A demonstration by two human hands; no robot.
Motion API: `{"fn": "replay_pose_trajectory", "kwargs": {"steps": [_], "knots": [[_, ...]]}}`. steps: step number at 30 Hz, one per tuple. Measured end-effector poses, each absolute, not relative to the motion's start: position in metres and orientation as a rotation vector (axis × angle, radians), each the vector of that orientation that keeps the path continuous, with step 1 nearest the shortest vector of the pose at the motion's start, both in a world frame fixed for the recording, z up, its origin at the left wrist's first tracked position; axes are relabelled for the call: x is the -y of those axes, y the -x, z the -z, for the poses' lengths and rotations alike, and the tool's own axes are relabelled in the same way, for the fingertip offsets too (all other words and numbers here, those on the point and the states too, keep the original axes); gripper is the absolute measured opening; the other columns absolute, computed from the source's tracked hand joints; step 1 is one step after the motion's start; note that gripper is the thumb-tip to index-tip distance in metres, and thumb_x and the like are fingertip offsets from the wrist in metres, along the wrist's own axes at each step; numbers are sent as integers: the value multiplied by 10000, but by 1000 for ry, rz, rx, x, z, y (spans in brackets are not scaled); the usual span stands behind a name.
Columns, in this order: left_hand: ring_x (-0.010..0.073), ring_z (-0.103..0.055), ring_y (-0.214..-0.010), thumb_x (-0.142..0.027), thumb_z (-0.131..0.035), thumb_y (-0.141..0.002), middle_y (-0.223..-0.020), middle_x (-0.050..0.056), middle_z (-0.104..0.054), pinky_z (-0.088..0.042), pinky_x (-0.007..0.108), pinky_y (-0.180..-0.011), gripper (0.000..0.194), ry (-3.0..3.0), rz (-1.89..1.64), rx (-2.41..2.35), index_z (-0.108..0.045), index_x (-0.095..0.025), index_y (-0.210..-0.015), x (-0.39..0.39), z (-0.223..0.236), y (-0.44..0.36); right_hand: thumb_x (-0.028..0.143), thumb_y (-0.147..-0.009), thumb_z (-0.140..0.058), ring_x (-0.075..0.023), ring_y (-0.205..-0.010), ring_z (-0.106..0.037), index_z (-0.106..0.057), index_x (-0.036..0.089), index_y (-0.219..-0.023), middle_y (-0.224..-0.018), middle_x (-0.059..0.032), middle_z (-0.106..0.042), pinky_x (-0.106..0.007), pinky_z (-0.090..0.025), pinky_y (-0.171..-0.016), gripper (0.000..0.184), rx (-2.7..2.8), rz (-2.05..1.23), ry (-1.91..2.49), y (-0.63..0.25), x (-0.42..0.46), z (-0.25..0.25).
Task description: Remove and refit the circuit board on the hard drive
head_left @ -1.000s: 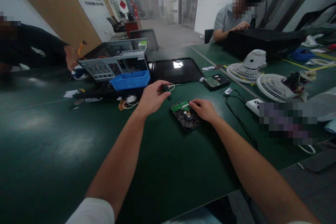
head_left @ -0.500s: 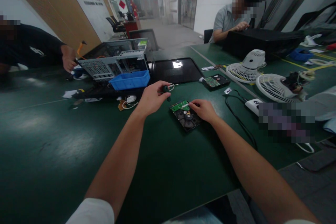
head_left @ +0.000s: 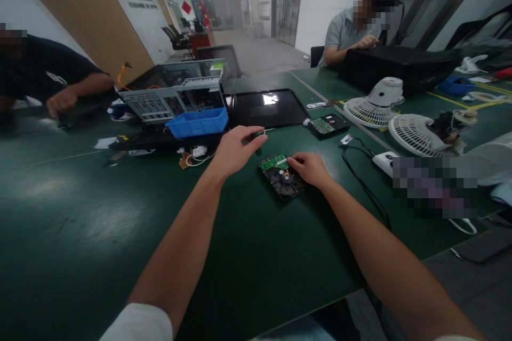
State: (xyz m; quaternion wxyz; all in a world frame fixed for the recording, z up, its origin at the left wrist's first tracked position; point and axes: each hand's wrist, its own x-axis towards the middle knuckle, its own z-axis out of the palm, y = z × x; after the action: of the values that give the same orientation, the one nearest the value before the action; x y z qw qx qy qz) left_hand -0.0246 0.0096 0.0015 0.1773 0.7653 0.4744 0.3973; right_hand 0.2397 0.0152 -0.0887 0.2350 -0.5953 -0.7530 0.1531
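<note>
A flat black hard drive (head_left: 280, 186) with a bright green circuit board (head_left: 274, 162) across its far end lies on the green tabletop (head_left: 248, 245), between my hands. My right hand (head_left: 311, 169) rests at the drive's right edge, thumb and fingertips drawn together; I cannot tell whether they pinch anything. My left hand (head_left: 236, 150), just beyond the drive's left side, pinches a slim dark-handled tool (head_left: 259, 134), its thin tip pointing right, apart from the drive. The board sits on the drive, so I judge the work unfinished; the screws are too small to show whether any are loosened. A second black-and-green drive (head_left: 328, 124) lies apart, beyond my right hand, making two. Farther out I count one flat black glossy panel (head_left: 272, 109), one open grey metal computer case (head_left: 148, 106), two blue plastic trays, one before the case (head_left: 198, 123) and one far right (head_left: 456, 85), and two white plastic fan heads (head_left: 362, 112). Two other people sit at the table, one on each side.
</note>
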Motion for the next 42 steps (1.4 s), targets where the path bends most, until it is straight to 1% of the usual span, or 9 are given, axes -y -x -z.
{"fn": "replay_pose_trajectory", "kwargs": {"steps": [5,9,12,17,23,28,33,38,42], "knots": [[230,-661,-969,-545,-600,-984,-1061,68,-734,-548,343,-798,366,-2084,-1198,-1331,-814,-283,-1126,-13,4,23,470,-983,-576,-187,-732,-660,-806,218,-898,-852,-51,-786,-295,-365,-638,352,2028,-411,1690,-238,-12,85],[248,-666,-1002,-531,-649,-958,-1068,60,-748,-568,360,-798,316,-2030,-1217,-1302,-821,-301,-1088,-15,6,23,467,-972,-590,-187,-698,-640,-802,219,-856,-801,-52,-770,-301,-348,-629,346,2016,-398,1748,-235,-9,83],[246,-673,-1005,-506,-678,-943,-1082,57,-754,-577,358,-793,282,-2004,-1238,-1271,-825,-295,-1060,-14,6,22,472,-989,-552,-186,-675,-622,-785,216,-814,-766,-53,-753,-309,-322,-614,388,2020,-367,1755,-235,-9,84],[227,-685,-953,-486,-691,-928,-1091,60,-759,-584,324,-715,273,-1947,-1221,-1238,-821,-267,-1024,-12,4,19,509,-1011,-498,-182,-653,-606,-763,213,-771,-737,-54,-737,-313,-306,-598,464,2014,-353,1745,-235,-11,87],[197,-696,-874,-445,-731,-894,-1030,66,-760,-560,275,-625,284,-1781,-1208,-1123,-777,-223,-1066,-11,3,16,539,-1019,-475,-181,-669,-615,-763,211,-793,-756,-53,-740,-306,-316,-605,492,2019,-362,1721,-235,-11,86],[214,-711,-963,-397,-741,-883,-1045,74,-761,-557,262,-630,299,-1615,-1184,-1034,-680,-210,-1108,-8,2,10,558,-1011,-497,-184,-704,-639,-774,213,-831,-814,-57,-766,-297,-339,-614,478,2027,-386,1700,-236,-12,87],[239,-716,-1053,-345,-700,-904,-1068,89,-768,-575,290,-673,232,-1526,-1176,-1012,-620,-212,-1076,-5,0,5,572,-987,-548,-187,-748,-662,-790,220,-884,-872,-53,-784,-288,-381,-636,439,2028,-439,1659,-239,-13,89],[235,-710,-1030,-309,-666,-898,-1076,88,-761,-582,307,-692,136,-1499,-1166,-1022,-658,-203,-983,-5,0,6,554,-969,-588,-186,-765,-670,-790,229,-896,-890,-47,-788,-280,-395,-638,390,2019,-485,1649,-240,-13,90],[234,-677,-1045,-297,-662,-871,-1099,77,-742,-568,285,-674,130,-1526,-1162,-1087,-737,-206,-926,-7,-1,8,552,-968,-591,-187,-771,-672,-790,230,-900,-895,-50,-789,-281,-398,-645,385,2026,-481,1640,-241,-14,90]]}}
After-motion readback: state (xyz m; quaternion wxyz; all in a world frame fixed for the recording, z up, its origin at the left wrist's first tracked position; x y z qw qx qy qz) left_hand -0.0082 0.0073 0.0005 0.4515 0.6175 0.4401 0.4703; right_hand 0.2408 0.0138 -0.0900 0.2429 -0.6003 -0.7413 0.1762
